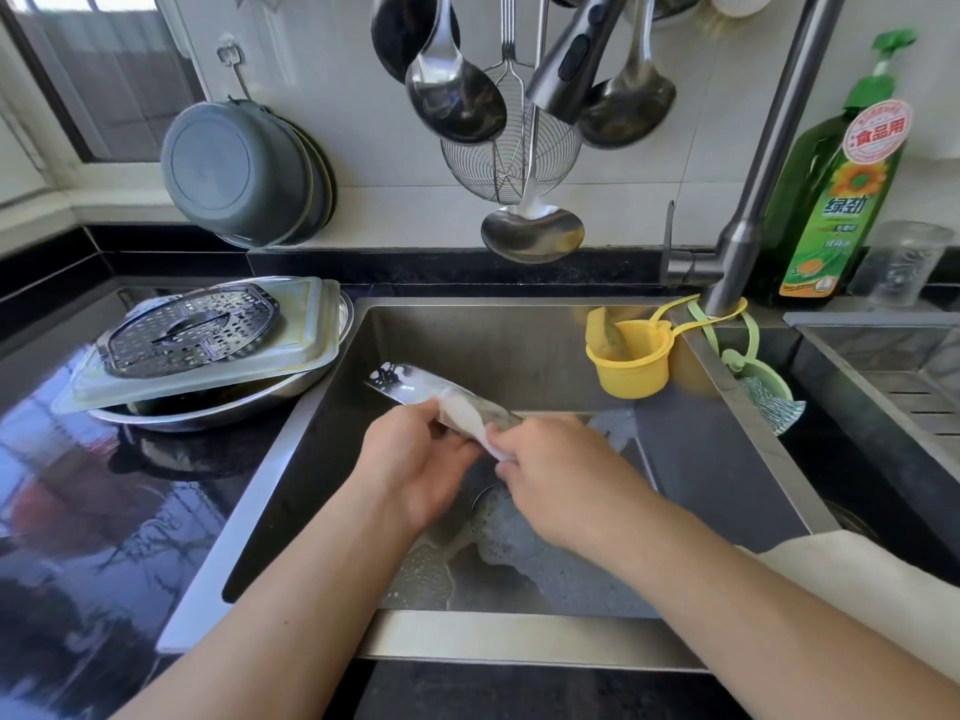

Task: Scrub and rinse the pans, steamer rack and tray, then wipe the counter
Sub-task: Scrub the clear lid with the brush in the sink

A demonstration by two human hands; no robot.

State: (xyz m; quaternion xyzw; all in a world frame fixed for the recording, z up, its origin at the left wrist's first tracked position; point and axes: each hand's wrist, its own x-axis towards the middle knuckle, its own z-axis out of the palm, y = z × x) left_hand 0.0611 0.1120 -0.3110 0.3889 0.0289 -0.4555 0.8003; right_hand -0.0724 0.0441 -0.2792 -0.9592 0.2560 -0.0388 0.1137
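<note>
Over the sink (pixel 332 459) a soapy metal utensil (pixel 415 387) is gripped by the left hand (pixel 415 459) — a white cloth (pixel 475 426) is pinched by the right hand (pixel 561 475). The steamer rack (pixel 189 337) and tray (pixel 306 335) are stacked on pans (pixel 228 407) on the counter (pixel 104 485). "绿劲" is read on the detergent bottle (pixel 841 200).

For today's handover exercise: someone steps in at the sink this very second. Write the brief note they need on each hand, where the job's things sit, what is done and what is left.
Left hand: grips a blurred metal utensil over the sink.
Right hand: pinches a white cloth against that utensil, scrubbing.
Steamer rack lies on the tray, which sits on a round metal pan, stacked on the counter left of the sink.
Suds lie on the sink floor; no water runs from the faucet.
Done: nothing clearly finished.
Left: the stack looks unwashed; scrub and rinse it, then wipe the counter.
</note>
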